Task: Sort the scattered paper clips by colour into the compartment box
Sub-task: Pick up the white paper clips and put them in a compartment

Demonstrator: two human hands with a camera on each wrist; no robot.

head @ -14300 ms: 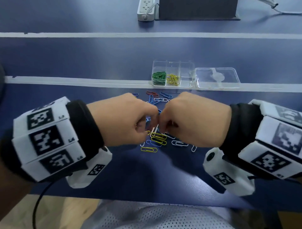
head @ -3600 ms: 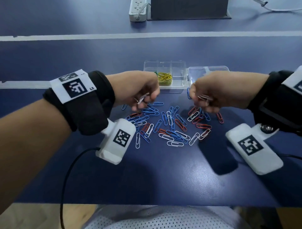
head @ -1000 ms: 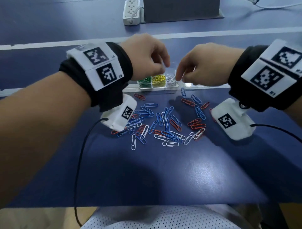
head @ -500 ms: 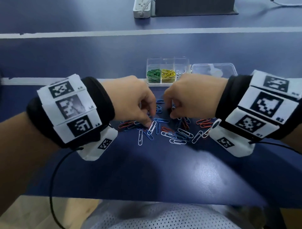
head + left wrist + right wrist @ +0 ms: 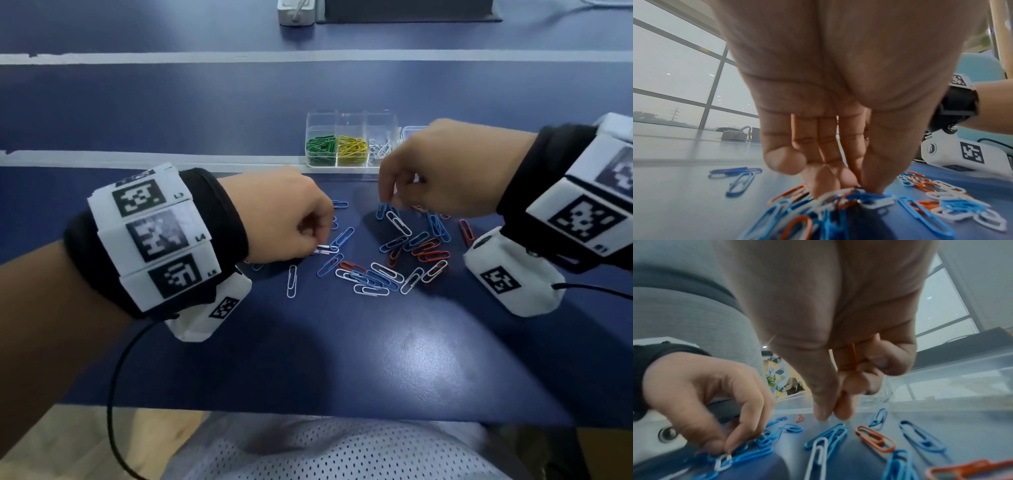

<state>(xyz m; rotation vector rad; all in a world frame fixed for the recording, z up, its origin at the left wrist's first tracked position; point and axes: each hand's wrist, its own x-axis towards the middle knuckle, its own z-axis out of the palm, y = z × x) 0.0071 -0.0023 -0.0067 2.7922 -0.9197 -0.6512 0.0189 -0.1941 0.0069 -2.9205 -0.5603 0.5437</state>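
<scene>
Paper clips (image 5: 383, 263): both hands' fingers pinching down.

A dark blue table (image 5: 171, 109) crossed by pale stripes. At its far edge sits a white power strip (image 5: 296, 12) beside a dark box (image 5: 407, 10). Beyond the table, big windows (image 5: 674, 73) show grey daylight.

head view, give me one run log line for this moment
left hand pinching white clip on table | right hand holds red clip, fingertips over pile | compartment box: green, yellow, white started | loose: blue, red, white
</scene>
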